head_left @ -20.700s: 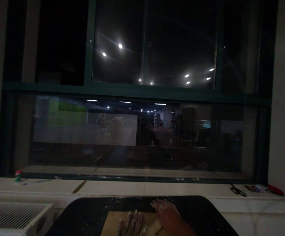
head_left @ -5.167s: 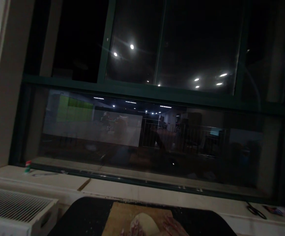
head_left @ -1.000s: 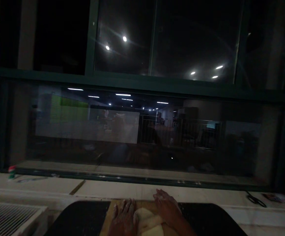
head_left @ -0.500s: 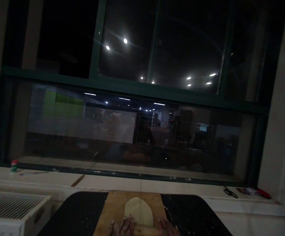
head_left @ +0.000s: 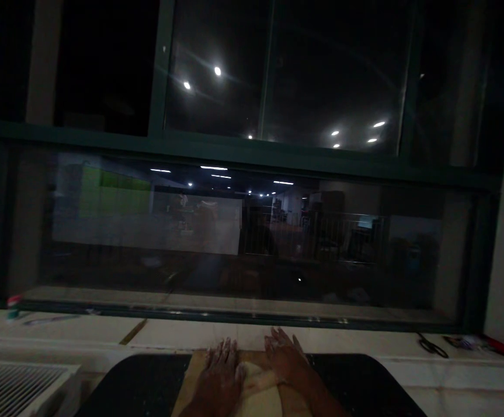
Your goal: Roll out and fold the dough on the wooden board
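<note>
Left hand (head_left: 219,376): flat, fingers spread, pressed on dough (head_left: 258,382).
Right hand (head_left: 284,362): flat, likewise.
Board (head_left: 189,379): beneath.
Progress: dough flattened; rolling judged unfinished.

Pale dough (head_left: 258,401) lies flat on the board (head_left: 190,379), spread thin, running off the bottom of the view. Across it sits a pale rolling pin (head_left: 260,379), lying sideways and tilted a touch, its near-left end low. Left hand (head_left: 219,376) is flat on the pin's left part, right hand (head_left: 284,365) flat on its right, fingers stretched toward the window, both dusted white.
</note>
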`<state>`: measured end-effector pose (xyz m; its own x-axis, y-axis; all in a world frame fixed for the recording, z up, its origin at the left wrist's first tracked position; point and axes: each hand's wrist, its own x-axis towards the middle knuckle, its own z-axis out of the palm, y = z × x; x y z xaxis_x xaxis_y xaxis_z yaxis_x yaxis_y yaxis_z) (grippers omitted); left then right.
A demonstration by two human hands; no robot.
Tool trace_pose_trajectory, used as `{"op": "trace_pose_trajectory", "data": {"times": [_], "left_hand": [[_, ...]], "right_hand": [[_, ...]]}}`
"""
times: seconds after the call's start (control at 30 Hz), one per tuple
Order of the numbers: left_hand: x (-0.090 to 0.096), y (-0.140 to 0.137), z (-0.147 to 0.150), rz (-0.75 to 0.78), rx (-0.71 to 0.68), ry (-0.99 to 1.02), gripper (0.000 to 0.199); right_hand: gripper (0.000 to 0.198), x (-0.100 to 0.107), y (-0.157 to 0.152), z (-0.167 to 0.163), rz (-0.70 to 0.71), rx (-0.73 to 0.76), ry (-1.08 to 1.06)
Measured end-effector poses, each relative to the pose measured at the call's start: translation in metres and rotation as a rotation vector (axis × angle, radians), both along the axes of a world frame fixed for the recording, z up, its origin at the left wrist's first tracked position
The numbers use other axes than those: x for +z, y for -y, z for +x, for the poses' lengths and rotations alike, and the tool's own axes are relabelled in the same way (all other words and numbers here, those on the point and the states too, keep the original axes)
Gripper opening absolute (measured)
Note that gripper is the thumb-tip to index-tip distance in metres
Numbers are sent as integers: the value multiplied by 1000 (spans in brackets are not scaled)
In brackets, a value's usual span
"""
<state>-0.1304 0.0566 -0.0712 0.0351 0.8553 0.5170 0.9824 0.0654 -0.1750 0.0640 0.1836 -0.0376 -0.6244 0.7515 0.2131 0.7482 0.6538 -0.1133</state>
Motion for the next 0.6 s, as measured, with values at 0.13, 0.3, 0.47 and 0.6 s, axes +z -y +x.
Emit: {"op": "trace_pose_trajectory", "data": {"times": [0.13, 0.3, 0.47, 0.6], "left_hand": [[-10, 11, 6, 202, -72, -121, 43], [-8, 41, 26, 465, -149, -240, 43], [-2, 79, 35, 577, -279, -290, 40], [-3, 108, 25, 501, -329, -269, 39]], "right_hand": [[52, -5, 22, 19, -19, -57, -30], [50, -33, 65, 53, 119, -109, -81], [47, -93, 95, 76, 441, -150, -204], [44, -113, 121, 79, 477, -147, -271]]}}
